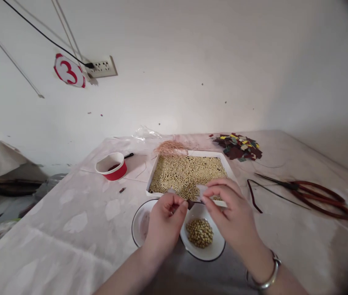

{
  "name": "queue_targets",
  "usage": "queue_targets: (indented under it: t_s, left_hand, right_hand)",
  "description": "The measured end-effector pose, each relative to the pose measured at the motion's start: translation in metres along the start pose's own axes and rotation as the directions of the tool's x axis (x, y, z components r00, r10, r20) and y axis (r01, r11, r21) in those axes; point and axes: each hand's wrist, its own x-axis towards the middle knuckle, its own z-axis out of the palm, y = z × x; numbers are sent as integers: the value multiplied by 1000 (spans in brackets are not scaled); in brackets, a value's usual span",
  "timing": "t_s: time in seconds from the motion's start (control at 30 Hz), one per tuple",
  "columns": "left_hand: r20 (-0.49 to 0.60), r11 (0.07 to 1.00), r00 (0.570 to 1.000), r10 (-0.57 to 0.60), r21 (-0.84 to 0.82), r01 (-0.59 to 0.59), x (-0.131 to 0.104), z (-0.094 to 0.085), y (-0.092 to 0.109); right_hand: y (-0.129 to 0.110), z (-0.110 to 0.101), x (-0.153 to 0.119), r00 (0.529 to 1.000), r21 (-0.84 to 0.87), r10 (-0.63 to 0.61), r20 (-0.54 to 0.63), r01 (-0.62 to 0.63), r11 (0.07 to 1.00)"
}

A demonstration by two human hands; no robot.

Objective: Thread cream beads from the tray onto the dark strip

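My left hand (167, 219) is closed in a pinch on a small dark brown flat piece (190, 204). Opposite it, my right hand (227, 209) pinches a thin, whitish, see-through scrap (201, 191); the fingertips of the two hands are a short way apart. Another whitish bit (171, 190) shows behind my left fingers, too small to name. Below the hands stands a white dark-rimmed bowl (218, 248) holding round greenish-tan beads or beans (199, 233). A second white bowl (139, 223) is partly hidden by my left hand.
Behind the hands lies a white tray (204, 153) full of pale round beads or beans. Around it are copper-coloured strands (172, 148), a pile of coloured scraps (238, 146), a red-and-white tub (115, 172), a black pen (128, 155) and large red-handled scissors (318, 196).
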Motion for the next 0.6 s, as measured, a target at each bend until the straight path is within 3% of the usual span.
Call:
queue_targets:
  t_s: [0.1,0.23,0.6]
  left_hand:
    - [55,976,993,-105,-185,113,0,-2,1]
    - [94,920,981,-170,-343,192,-3,-3,7]
    - [103,868,974,-204,-441,228,-4,1,0]
  right_hand:
    - [-19,10,-8,990,81,-122,72,116,990]
    - [-22,20,-13,982,81,-166,90,159,984]
    - [-12,21,-12,991,25,-114,71,112,993]
